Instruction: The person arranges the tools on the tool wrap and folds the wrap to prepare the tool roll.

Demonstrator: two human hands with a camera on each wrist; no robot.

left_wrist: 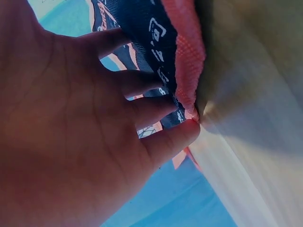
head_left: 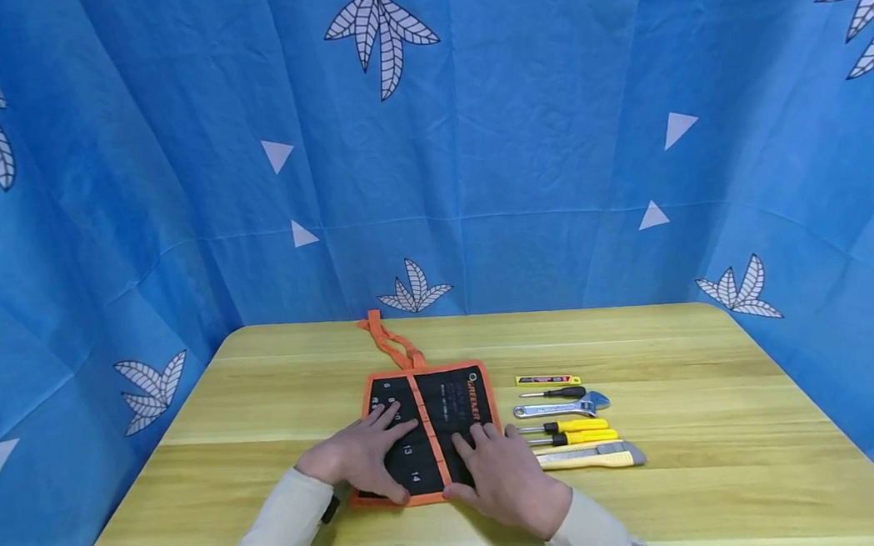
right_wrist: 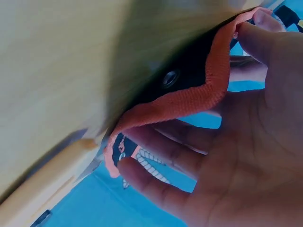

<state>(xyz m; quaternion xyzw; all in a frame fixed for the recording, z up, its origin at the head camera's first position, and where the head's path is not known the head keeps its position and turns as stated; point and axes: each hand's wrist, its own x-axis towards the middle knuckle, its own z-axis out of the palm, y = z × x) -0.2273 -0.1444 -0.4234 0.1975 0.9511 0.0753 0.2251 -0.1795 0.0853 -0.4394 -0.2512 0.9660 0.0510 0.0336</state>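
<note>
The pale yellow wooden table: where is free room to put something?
Bare table lies right of the yellow-grey plastic utility knife, and left of the black, orange-edged fabric pouch. Crowded: the pouch's right edge, with the right hand and knife close together.

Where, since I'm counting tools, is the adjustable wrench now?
In the head view, the adjustable wrench lies right of the black pouch, between the black-handled screwdriver and the upper yellow-handled screwdriver.

A black tool pouch (head_left: 429,424) with orange trim bears white numbers, including 6, 8, 13 and 14, down its left half. GREENER in orange lettering runs along its right edge.
</note>
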